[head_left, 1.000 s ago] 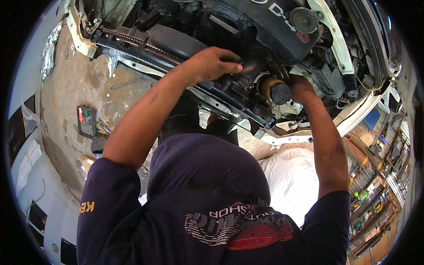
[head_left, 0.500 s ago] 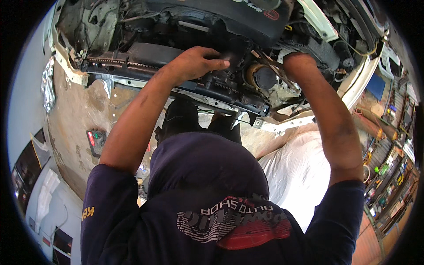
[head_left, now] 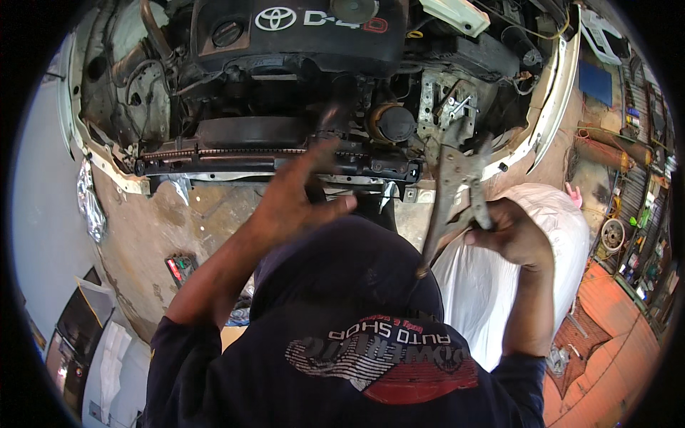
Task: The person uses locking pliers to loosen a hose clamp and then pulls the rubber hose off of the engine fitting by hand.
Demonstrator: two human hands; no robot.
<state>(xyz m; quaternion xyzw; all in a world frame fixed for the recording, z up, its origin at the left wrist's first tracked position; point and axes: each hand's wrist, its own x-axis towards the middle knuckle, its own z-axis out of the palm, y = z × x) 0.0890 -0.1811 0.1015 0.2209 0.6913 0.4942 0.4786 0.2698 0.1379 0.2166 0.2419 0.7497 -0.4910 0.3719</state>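
A person's right hand [head_left: 510, 235] grips the handles of grey steel locking pliers [head_left: 457, 196], holding the tool upright with its jaws raised toward the front of an open engine bay. The left hand [head_left: 300, 200] hangs free in the air with fingers spread, holding nothing, just in front of the long black radiator support bar [head_left: 271, 162] that runs across the car's nose. Above the bar sit a black plastic engine cover [head_left: 300, 32] and a round black-capped filter housing [head_left: 391, 123]. A white sack [head_left: 485, 285] lies on the stained concrete floor [head_left: 157, 228] below the right hand; a small red-and-black device [head_left: 180, 267] rests well to the left.
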